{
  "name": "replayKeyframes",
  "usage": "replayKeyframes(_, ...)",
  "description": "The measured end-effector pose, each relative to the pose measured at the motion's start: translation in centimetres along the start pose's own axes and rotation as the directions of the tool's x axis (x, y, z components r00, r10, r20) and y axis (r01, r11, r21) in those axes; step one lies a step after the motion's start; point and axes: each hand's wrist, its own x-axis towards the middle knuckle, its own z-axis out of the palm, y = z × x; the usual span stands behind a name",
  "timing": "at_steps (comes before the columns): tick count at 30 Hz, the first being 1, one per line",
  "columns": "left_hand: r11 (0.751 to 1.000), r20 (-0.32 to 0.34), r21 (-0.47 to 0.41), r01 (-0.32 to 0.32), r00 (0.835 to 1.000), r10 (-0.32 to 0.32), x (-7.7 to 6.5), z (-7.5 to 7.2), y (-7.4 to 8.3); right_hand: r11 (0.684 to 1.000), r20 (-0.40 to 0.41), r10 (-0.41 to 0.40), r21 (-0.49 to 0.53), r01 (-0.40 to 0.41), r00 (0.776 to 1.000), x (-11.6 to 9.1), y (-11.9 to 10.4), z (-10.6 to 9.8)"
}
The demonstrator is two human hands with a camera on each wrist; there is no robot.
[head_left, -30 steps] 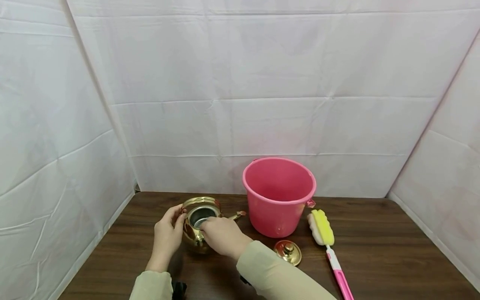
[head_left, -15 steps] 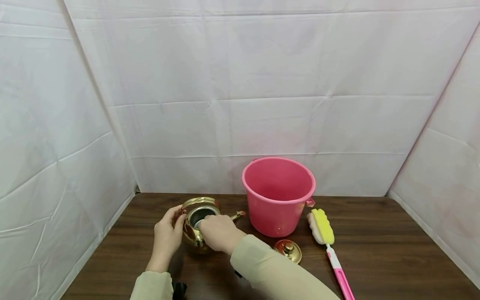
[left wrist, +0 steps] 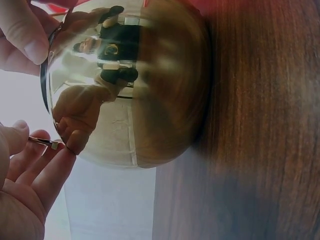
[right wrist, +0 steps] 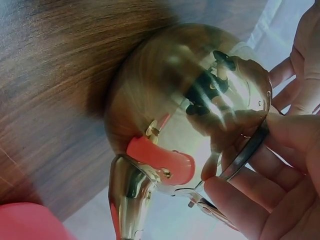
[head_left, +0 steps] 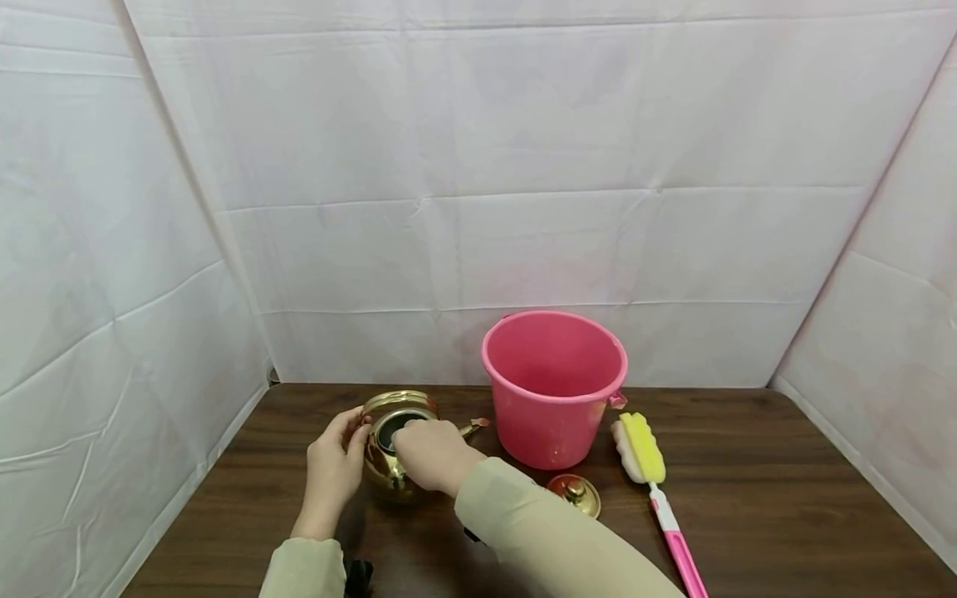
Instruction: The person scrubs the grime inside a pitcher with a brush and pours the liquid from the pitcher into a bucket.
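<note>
Pinching handle (head_left: pixel 399 396) of teapot (head_left: pixel 387 477) with left hand (head_left: pixel 334 469); touching its rim (head_left: pixel 377 433) with right hand (head_left: pixel 434 455), unclear if pinching; might tip it, pushing sideways.

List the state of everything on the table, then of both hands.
Gold teapot: upright, uncovered.
Teapot handle: raised.
Gold lid: off the teapot, lying knob up.
Pink bucket: upright, open-topped.
Sponge bottle brush: lying flat, unheld.
Left hand: pinches the teapot handle near one end.
Right hand: at the teapot's mouth; exactly what it grips is unclear.
</note>
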Motion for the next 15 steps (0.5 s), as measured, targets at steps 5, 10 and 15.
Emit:
replayKeyframes(5, 1.0, -0.001, -0.005, 0.001, 1.0, -0.001, 0.16, -0.1, 0.03, 0.999, 0.002, -0.01, -0.053, 0.01, 1.0, 0.1, -0.14, -0.15)
replayKeyframes(10, 1.0, 0.013, -0.02, 0.012, 1.0, -0.012, 0.12, -0.42, -0.06, 0.98, -0.031, -0.076, -0.187, 0.069, 0.997, 0.08, -0.53, 0.0)
replayKeyframes(15, 1.0, 0.02, -0.011, 0.021, 1.0, -0.021, 0.06, -0.82, -0.2, 0.934, -0.115, -0.169, -0.336, 0.121, 0.979, 0.02, -0.84, 0.29)
